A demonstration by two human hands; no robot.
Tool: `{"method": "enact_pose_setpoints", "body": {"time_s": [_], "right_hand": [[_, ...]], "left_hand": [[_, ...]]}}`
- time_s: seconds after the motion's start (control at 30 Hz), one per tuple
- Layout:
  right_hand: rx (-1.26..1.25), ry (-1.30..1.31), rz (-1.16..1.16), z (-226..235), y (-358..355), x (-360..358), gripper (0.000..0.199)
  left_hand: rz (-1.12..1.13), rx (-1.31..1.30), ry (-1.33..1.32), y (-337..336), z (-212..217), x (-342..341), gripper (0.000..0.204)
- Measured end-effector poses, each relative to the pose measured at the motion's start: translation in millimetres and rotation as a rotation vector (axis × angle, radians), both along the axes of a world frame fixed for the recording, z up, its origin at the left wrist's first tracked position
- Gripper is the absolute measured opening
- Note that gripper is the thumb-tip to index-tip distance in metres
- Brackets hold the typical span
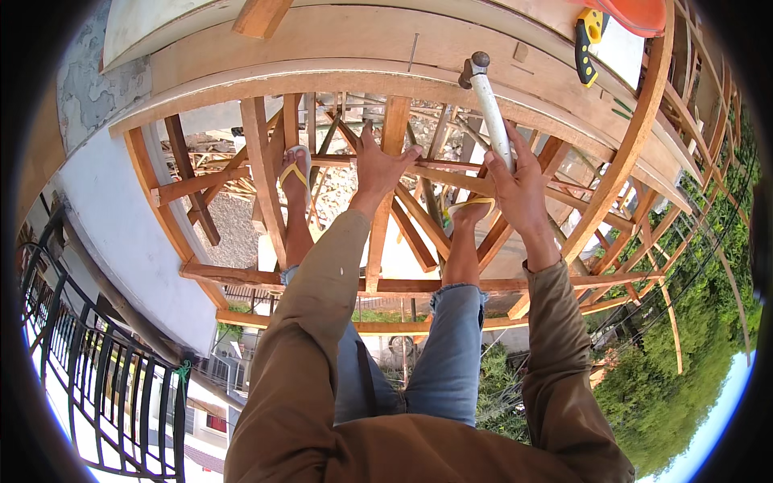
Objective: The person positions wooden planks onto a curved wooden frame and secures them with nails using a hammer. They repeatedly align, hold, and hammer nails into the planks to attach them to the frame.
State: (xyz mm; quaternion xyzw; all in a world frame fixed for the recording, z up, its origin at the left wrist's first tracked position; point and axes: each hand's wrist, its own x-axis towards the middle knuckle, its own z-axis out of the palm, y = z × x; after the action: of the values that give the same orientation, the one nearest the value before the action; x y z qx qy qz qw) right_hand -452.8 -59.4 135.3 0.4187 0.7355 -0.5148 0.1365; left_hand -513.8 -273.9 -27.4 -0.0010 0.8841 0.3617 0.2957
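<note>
one hammer (489, 97): dark metal head, pale smooth cylindrical handle, head resting against the curved wooden board (338, 56) above. right hand (519, 189): gripping the lower handle, fingers curled around it, just below the board. left hand (378, 165): empty, fingers spread, left of the hammer, over a timber post (390, 121). two feet in yellow-strapped sandals (295, 173), on the lattice of rough wooden beams beneath the hammer. one yellow-and-black tool (588, 44), upper right of the hammer head, on the board.

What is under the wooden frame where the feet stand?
Under the frame, rubble, a street, rooftops and green trees show through the gaps. The legs and sleeves cover the part below the middle.
</note>
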Motion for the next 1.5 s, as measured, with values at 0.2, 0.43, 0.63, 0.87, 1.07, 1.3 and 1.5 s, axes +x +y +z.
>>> {"method": "enact_pose_setpoints", "body": {"time_s": [0.2,0.43,0.63,0.87,1.07,1.3,1.5], "right_hand": [[0.047,-0.104,0.229,21,39,-68,0.065],[0.357,-0.031,0.496,28,65,-118,0.057],[0.298,0.034,0.283,25,58,-134,0.055],[0.254,-0.226,0.849,27,60,-146,0.055],[0.183,-0.297,0.486,42,58,-138,0.054],[0.149,-0.358,0.550,47,79,-168,0.055],[0.110,-0.237,0.327,25,57,-115,0.057]], "left_hand": [[0.090,0.084,-0.379,12,12,-10,0.067],[0.257,0.235,-0.360,13,-12,-23,0.088],[0.288,0.229,-0.497,42,-14,-78,0.095],[0.291,0.276,-0.422,38,-25,-70,0.097],[0.241,0.259,-0.474,37,-8,-78,0.100],[0.382,0.124,-0.214,32,-4,-73,0.069],[-0.040,0.059,0.570,33,19,-96,0.042]]}}
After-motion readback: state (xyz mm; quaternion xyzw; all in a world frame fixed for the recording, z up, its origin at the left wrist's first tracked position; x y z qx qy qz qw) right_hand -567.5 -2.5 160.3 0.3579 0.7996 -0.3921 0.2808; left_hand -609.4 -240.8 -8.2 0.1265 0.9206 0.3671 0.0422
